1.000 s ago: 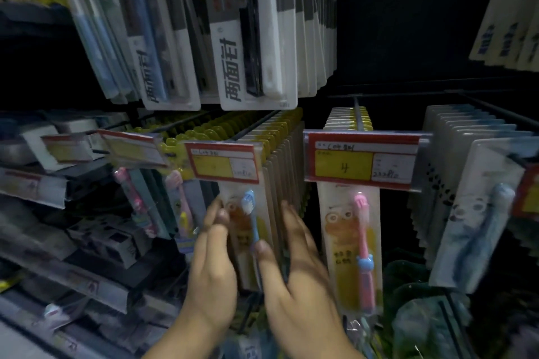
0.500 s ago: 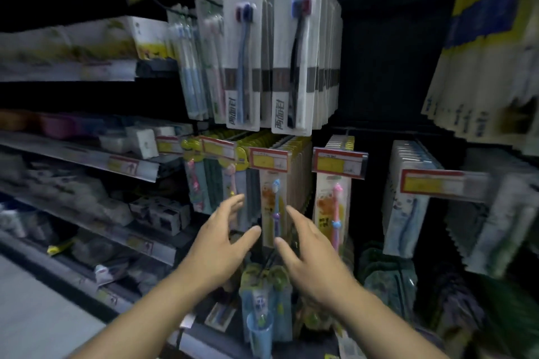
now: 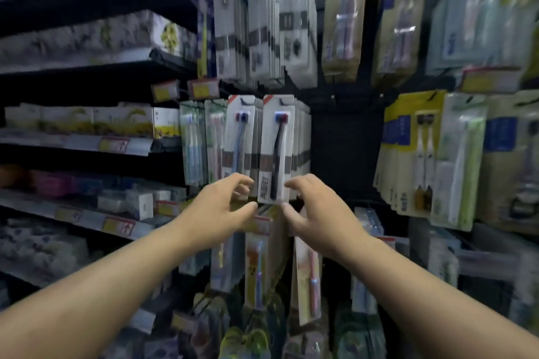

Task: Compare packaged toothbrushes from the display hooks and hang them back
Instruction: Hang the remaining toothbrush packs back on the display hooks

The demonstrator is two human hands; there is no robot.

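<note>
A white card pack with a black toothbrush hangs at the front of its hook in the middle row. Beside it on the left hangs a matching pack with a blue toothbrush. My left hand is raised just left of the black-brush pack's lower end, fingers loosely curled in front of the blue pack's bottom edge. On the other side, my right hand has its fingertips at the pack's lower right corner. Neither hand visibly grips anything; whether they touch the pack is unclear.
Children's toothbrush packs hang on the row below my hands. More white packs hang above, and yellow-green packs at the right. Shelves with boxed goods and price tags run along the left.
Both hands rose from the children's packs on the lower row to the white black-brush pack above. The view tilted upward and pulled back.
</note>
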